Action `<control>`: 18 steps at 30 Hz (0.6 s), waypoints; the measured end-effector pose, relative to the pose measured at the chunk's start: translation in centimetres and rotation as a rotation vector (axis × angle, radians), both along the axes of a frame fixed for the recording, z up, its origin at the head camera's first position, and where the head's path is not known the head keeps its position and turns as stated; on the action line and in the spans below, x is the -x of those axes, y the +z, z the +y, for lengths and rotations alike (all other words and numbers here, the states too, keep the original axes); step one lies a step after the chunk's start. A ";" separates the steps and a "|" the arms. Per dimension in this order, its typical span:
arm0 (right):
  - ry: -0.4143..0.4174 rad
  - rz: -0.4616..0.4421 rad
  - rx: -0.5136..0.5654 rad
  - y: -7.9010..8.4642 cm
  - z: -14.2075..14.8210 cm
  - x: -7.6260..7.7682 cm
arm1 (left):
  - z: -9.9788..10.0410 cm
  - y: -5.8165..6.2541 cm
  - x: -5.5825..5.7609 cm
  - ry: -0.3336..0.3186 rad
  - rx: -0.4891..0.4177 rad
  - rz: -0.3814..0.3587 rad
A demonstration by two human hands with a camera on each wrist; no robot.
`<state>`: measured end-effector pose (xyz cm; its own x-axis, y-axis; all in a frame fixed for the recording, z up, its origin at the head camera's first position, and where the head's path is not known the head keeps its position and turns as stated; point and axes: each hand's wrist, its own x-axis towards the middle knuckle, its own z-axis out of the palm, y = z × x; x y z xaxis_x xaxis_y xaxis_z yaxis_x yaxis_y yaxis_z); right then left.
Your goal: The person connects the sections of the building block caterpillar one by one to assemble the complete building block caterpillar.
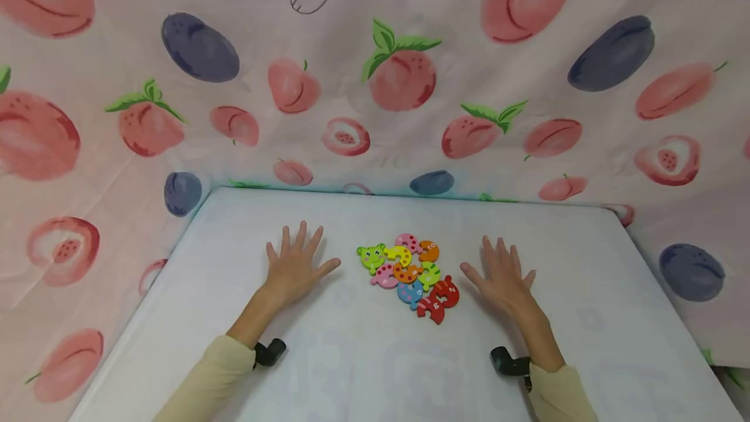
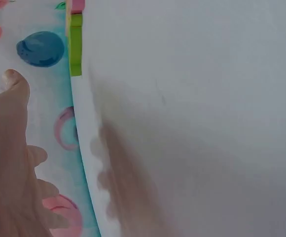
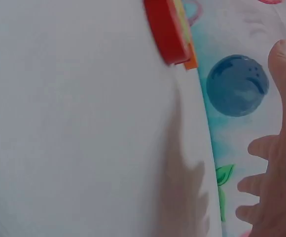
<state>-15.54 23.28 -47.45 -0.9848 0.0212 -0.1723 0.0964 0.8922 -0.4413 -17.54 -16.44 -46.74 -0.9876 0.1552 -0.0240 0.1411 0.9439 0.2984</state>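
Note:
Between the two hands lies a cluster of colourful number puzzle pieces (image 1: 407,273) on the white table. A green piece with a smiling animal face (image 1: 372,257) sits at its left end, and red pieces (image 1: 446,292) lie at its near right. My left hand (image 1: 294,269) is to the left of the cluster with its fingers spread, holding nothing. To the right, my right hand (image 1: 502,279) is likewise spread, with its thumb toward the red pieces. The left wrist view catches the edge of a green piece (image 2: 75,47); the right wrist view shows a red piece (image 3: 166,32).
The white table (image 1: 363,370) reaches back to a pink cloth (image 1: 340,31) printed with peaches and dark plums, which hangs behind it and at the sides. A black wrist camera (image 1: 271,351) is on the left wrist, another black camera (image 1: 508,362) on the right.

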 end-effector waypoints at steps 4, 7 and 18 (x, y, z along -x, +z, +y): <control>0.025 -0.025 0.180 0.0 -0.2 0.1 | 0.9 -0.4 0.2 0.014 -0.112 -0.043; 0.037 -0.056 0.320 -0.6 -0.5 0.3 | 1.9 -1.1 0.2 0.024 -0.245 -0.090; 0.007 -0.051 0.631 -3.3 0.3 -0.7 | 5.6 -1.8 0.2 -0.164 -0.497 -0.085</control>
